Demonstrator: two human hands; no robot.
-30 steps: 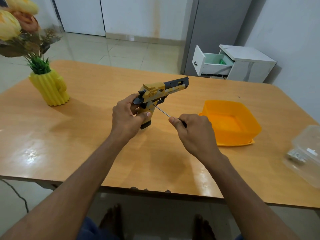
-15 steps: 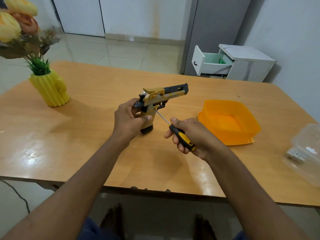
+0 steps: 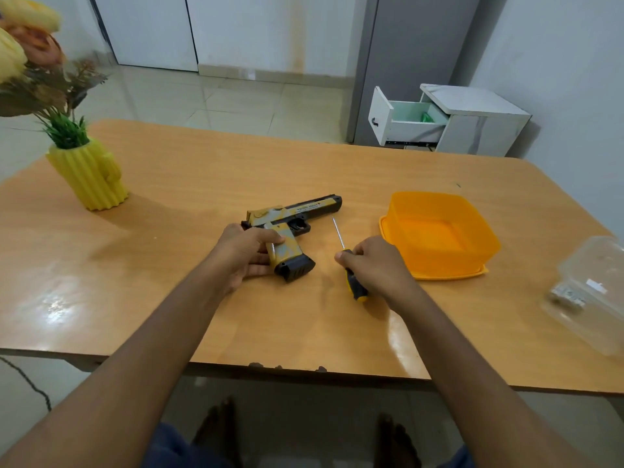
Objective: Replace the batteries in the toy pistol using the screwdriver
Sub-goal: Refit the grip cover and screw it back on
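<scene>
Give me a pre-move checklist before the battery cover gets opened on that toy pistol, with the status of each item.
1. Toy pistol lying flat on the table: ok.
2. Left hand holding the grip: ok.
3. Right hand holding the screwdriver: ok.
4. Screwdriver tip on a screw: not ok, it lies beside the pistol.
5. Screw removed: cannot tell.
6. Orange container close by for parts: ok.

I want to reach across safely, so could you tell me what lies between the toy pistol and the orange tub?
In the head view, the screwdriver's thin metal shaft lies between the yellow-and-black toy pistol and the orange plastic tub.
</scene>
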